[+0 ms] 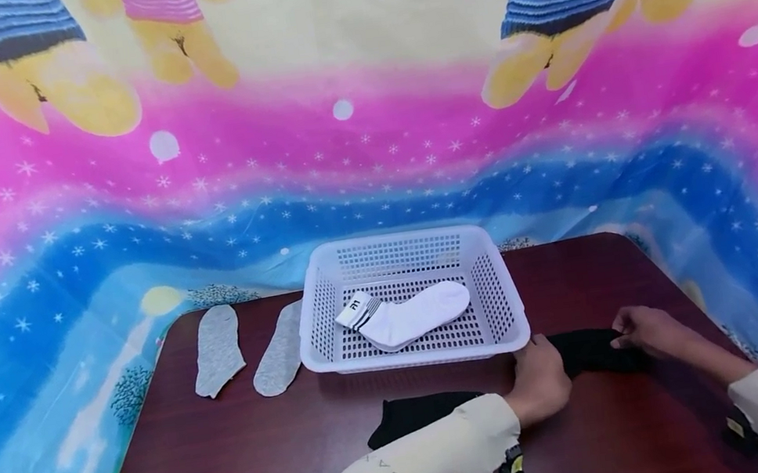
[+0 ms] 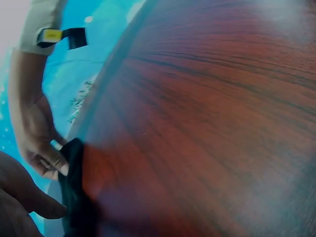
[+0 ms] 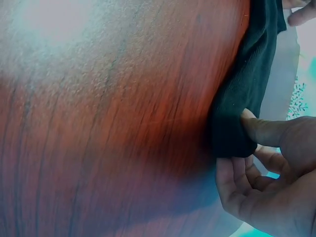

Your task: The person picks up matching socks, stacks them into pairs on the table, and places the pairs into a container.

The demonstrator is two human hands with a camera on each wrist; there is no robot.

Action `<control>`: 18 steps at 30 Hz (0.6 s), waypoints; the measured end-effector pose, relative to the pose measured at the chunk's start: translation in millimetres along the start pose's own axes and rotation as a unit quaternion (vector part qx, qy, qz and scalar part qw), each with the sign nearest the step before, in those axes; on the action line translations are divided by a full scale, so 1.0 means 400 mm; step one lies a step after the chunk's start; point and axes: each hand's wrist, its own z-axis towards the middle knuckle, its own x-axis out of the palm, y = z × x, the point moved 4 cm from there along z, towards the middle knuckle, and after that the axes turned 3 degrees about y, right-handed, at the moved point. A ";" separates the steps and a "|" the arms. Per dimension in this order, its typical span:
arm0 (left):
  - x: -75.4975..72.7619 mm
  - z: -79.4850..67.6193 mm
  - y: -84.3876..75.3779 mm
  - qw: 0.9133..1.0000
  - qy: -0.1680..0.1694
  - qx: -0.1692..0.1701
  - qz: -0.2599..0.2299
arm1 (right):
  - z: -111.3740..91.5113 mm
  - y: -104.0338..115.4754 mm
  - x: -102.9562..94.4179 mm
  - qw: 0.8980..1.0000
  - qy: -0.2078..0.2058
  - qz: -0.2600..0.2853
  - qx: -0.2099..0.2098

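A black sock (image 1: 590, 352) stretches between both hands at the right of the table, beside the basket. My left hand (image 1: 541, 382) holds its left end near the basket's front right corner; the left wrist view shows the thumb against the dark fabric. My right hand (image 1: 649, 331) grips the other end. In the right wrist view, the right thumb lies on the black sock (image 3: 239, 94) and the fingers are beneath its edge. A second black sock (image 1: 418, 415) lies on the table, partly hidden behind my left forearm.
A white plastic basket (image 1: 415, 357) stands at the table's back middle with white socks (image 1: 417, 317) inside. Left of it lie two grey socks (image 1: 218, 351), one partly behind the basket. The brown table (image 1: 237, 467) meets a patterned cloth (image 1: 340, 154) behind and at the sides.
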 end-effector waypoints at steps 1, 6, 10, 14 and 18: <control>0.002 0.001 0.003 0.996 -0.007 -0.027 -0.081 | 0.000 0.001 0.002 1.000 0.001 -0.005 0.000; 0.011 0.005 0.006 0.993 -0.001 -0.038 -0.110 | 0.000 0.004 0.006 1.000 -0.001 -0.011 0.009; 0.007 0.007 0.013 0.997 -0.005 -0.006 -0.070 | -0.004 0.004 0.008 1.000 -0.001 0.000 0.014; 0.003 0.011 0.013 0.998 -0.027 -0.005 -0.064 | -0.011 0.005 0.009 1.000 -0.009 0.000 0.010; 0.011 0.018 0.006 0.998 -0.041 -0.028 -0.047 | -0.019 0.009 0.008 1.000 -0.010 -0.005 -0.007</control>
